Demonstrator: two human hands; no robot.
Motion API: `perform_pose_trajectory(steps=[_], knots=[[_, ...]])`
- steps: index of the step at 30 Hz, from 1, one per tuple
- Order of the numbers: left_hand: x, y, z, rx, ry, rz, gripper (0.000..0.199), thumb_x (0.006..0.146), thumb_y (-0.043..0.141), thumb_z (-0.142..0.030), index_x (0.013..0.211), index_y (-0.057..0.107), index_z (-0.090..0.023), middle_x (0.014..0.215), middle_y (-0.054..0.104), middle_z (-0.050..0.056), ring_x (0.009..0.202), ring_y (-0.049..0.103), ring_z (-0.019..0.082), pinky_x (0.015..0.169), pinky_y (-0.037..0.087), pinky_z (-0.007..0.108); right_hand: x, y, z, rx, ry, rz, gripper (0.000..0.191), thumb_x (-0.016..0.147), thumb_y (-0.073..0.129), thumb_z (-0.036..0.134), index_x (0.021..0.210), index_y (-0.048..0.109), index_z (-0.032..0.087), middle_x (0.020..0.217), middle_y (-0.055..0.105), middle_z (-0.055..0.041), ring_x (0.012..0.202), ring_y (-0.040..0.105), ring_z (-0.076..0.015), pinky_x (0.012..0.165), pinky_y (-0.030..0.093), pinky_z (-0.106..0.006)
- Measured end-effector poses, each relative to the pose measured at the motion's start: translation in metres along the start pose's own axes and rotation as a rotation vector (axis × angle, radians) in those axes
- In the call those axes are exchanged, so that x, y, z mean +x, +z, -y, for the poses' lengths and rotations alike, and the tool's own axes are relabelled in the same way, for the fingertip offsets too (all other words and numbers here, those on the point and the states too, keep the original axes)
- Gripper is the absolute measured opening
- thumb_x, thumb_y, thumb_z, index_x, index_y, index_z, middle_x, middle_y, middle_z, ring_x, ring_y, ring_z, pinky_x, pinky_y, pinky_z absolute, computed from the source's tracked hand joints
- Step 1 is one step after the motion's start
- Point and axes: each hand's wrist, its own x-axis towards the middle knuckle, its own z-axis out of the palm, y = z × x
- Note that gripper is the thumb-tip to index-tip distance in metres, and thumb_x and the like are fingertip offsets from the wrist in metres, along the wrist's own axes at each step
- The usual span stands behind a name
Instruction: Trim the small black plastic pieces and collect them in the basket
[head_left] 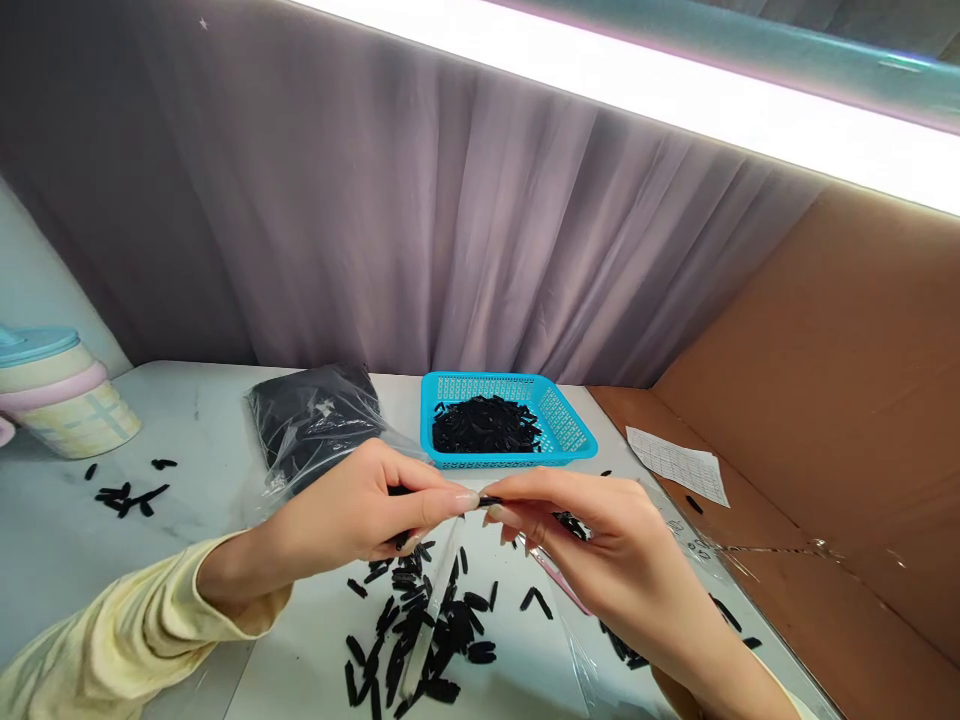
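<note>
The left hand [382, 505] and the right hand [600, 530] meet in the middle, over the white table [300, 650]. Both grips are pinched closed on one small black piece [491, 501], held between the fingertips of the two hands. More black bits seem to be tucked in the left hand, but they are hard to see.

Below the hands, lots of loose black pieces [450, 625] lie on the table, with a thin clear strip [424, 640] among them. Behind the hands is a blue basket [574, 437] with a pile of black pieces in it. A clear bag [315, 415] full of black stuff lies just left of the basket. A cup with a blue lid [79, 400] stands at the far left.
</note>
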Motion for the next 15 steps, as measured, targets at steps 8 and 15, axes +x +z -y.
perform_pose_trajectory(steps=[8,15], knots=[[-0.0014,0.0022,0.0079,0.023,0.134,-0.136,0.025,0.085,0.056,-0.032,0.076,0.073,-0.015,0.047,0.039,-0.005,0.041,0.030,0.005,0.035,0.023,0.017,0.0031,0.0006,0.0008,0.266,0.306,0.050,0.015,0.083,0.062,0.028,0.083,0.074,0.019,0.065,0.069,-0.0035,0.057,0.065,-0.0155,0.048,0.053,-0.022],[-0.0021,0.0093,0.0091,0.333,0.469,-0.334,0.024,0.084,0.057,-0.015,0.063,0.069,-0.017,0.048,0.044,-0.005,0.046,0.039,0.005,0.043,0.034,0.015,0.0053,0.0041,0.0040,0.488,0.379,0.109,0.019,0.085,0.060,0.029,0.097,0.074,0.024,0.079,0.072,-0.0018,0.071,0.064,-0.0143,0.065,0.059,-0.025]])
